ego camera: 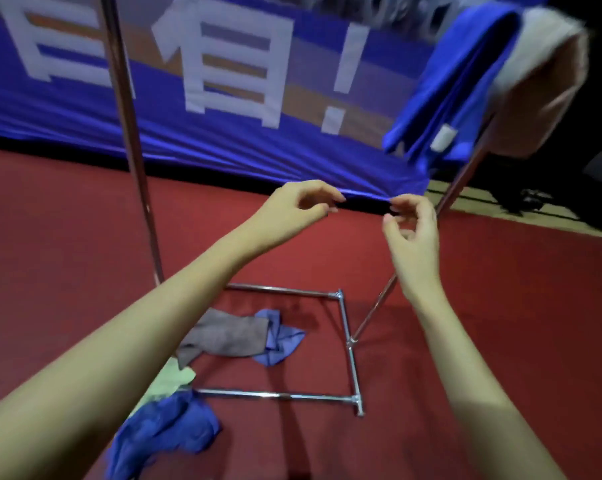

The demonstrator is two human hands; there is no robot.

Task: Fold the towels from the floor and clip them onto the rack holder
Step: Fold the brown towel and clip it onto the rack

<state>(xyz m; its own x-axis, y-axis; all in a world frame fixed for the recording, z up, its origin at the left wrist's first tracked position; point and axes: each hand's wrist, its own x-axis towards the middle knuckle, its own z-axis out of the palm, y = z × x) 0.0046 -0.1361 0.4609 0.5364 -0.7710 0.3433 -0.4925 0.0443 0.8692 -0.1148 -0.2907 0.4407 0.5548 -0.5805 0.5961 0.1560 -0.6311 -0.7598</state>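
Note:
Both my hands are raised in mid-air in front of the rack. My left hand (299, 209) and my right hand (410, 230) have loosely curled fingers with nothing visible between them. Below them, several crumpled towels lie on the red floor: a grey towel (223, 336), a light blue towel (280, 344), a pale green towel (169, 379) and a dark blue towel (164, 427). At the upper right, a folded blue towel (466, 81) and a beige towel (542, 81) hang on the rack's top. Any clips are hidden or blurred.
The chrome rack has an upright pole (126, 116) at the left, a slanted pole (459, 181) at the right and a floor frame (348, 341) around the towels. A blue banner (223, 140) with white characters hangs behind. Dark equipment (535, 199) sits at the far right.

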